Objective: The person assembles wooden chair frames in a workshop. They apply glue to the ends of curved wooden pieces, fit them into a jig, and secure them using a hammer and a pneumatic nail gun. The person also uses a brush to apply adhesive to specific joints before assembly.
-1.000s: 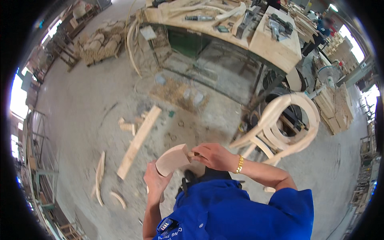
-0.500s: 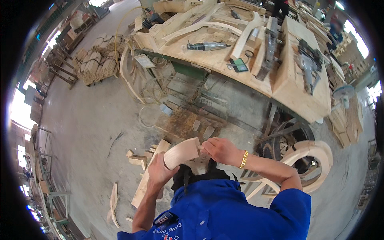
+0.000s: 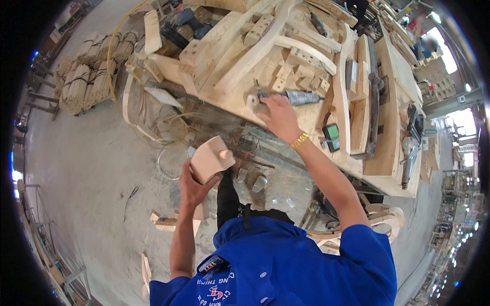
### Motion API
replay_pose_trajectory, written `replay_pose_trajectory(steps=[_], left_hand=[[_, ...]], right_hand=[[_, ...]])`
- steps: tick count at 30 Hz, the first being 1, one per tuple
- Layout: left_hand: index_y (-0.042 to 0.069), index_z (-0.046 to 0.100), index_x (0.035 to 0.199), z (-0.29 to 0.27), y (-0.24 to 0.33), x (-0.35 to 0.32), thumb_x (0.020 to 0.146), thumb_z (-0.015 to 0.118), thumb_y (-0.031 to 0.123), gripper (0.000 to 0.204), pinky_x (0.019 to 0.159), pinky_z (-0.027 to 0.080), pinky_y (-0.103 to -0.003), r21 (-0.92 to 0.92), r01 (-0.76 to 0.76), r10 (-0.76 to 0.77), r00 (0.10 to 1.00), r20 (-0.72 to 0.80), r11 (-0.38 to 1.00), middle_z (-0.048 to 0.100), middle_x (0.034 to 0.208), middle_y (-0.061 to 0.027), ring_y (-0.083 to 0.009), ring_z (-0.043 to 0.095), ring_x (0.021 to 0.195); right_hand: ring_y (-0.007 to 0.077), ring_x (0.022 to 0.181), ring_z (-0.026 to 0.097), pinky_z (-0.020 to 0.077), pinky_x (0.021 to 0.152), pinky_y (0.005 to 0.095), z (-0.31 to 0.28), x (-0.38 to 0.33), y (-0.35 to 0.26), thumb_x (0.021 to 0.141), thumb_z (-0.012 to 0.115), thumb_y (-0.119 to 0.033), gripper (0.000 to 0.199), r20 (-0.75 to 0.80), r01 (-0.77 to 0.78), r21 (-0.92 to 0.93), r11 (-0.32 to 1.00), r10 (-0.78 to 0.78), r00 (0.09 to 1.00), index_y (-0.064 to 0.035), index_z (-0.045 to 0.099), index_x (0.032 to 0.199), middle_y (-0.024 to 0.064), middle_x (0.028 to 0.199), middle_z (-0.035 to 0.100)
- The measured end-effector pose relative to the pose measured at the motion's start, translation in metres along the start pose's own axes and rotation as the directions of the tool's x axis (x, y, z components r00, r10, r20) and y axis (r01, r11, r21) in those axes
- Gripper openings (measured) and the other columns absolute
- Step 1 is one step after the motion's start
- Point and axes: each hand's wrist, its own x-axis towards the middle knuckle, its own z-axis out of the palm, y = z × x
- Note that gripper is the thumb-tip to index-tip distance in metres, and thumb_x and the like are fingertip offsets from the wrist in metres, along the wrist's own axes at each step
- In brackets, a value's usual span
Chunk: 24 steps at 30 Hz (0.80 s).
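Note:
In my left hand [image 3: 193, 186] is a curved, pale wooden chair part [image 3: 206, 162], gripped along its left side. A short rounded peg [image 3: 224, 155] sticks out of its end face. My right hand [image 3: 279, 116] is stretched over the front edge of the workbench, its thumb and fingers apart. It overlaps a grey handheld power tool [image 3: 303, 97] lying there; whether it touches the tool is hidden. Just beyond the fingertips sits a small pale round object [image 3: 252, 101], too small to name.
On the workbench [image 3: 237, 108] lie drilled wooden blocks [image 3: 301, 76], curved wooden parts [image 3: 258, 47], a phone [image 3: 331, 137] and a cordless drill [image 3: 190, 23]. Another power tool [image 3: 410, 148] rests at the right end. Bundled wooden sticks [image 3: 84, 81] stand on the floor at left.
My right hand has left the peg end of the wooden part and moved up and forward over the bench. My left hand has raised and tilted the part. The view has come closer to the bench.

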Motion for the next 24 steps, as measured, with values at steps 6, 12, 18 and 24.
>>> replay_pose_trajectory(steps=[6, 12, 18, 24], left_hand=[[0.004, 0.044, 0.115, -0.053, 0.031, 0.126, 0.055, 0.084, 0.015, 0.073, 0.08, 0.046, -0.031, -0.423, -0.044, 0.18, 0.941, 0.286, 0.905, 0.053, 0.098, -0.0048, -0.0183, 0.055, 0.085], [-0.002, 0.042, 0.124, -0.062, 0.116, 0.21, 0.068, 0.073, 0.038, 0.075, 0.07, 0.05, -0.031, -0.666, 0.185, 0.43, 0.635, 0.643, 0.722, 0.059, 0.097, -0.0115, -0.0204, 0.06, 0.081], [-0.003, 0.04, 0.127, 0.001, 0.217, 0.245, 0.068, 0.074, 0.039, 0.08, 0.072, 0.055, -0.036, -0.636, 0.388, 0.489, 0.416, 0.766, 0.667, 0.059, 0.108, -0.0178, -0.0225, 0.062, 0.087], [-0.002, 0.037, 0.128, 0.077, 0.246, 0.243, 0.067, 0.07, 0.04, 0.081, 0.064, 0.054, -0.034, -0.7, 0.226, 0.462, 0.61, 0.644, 0.677, 0.056, 0.109, -0.0187, -0.0266, 0.064, 0.082]], right_hand=[[0.0252, 0.104, 0.053, 0.0466, 0.085, 0.0363, 0.031, 0.061, 0.027, 0.076, 0.068, -0.023, 0.039, 0.238, 0.242, -0.329, 0.913, -0.168, 0.957, -0.0044, 0.058, 0.108, 0.0093, 0.107, 0.056], [0.012, 0.08, 0.057, 0.0467, 0.071, 0.0262, -0.031, 0.079, -0.008, 0.095, 0.049, -0.023, 0.029, 0.406, -0.43, 0.886, 0.175, 0.156, 0.9, -0.0012, 0.055, 0.113, 0.0032, 0.097, 0.06], [0.011, 0.073, 0.058, 0.0467, 0.058, 0.0226, -0.087, 0.099, 0.002, 0.094, 0.052, -0.024, 0.029, 0.303, -0.31, 0.951, 0.002, 0.208, 0.93, 0.0004, 0.055, 0.11, 0.0037, 0.087, 0.058], [0.012, 0.065, 0.058, 0.046, 0.057, 0.0256, -0.138, 0.101, 0.033, 0.082, 0.065, -0.026, 0.03, 0.048, -0.318, 0.539, 0.78, 0.348, 0.936, 0.002, 0.063, 0.095, 0.0089, 0.075, 0.061]])
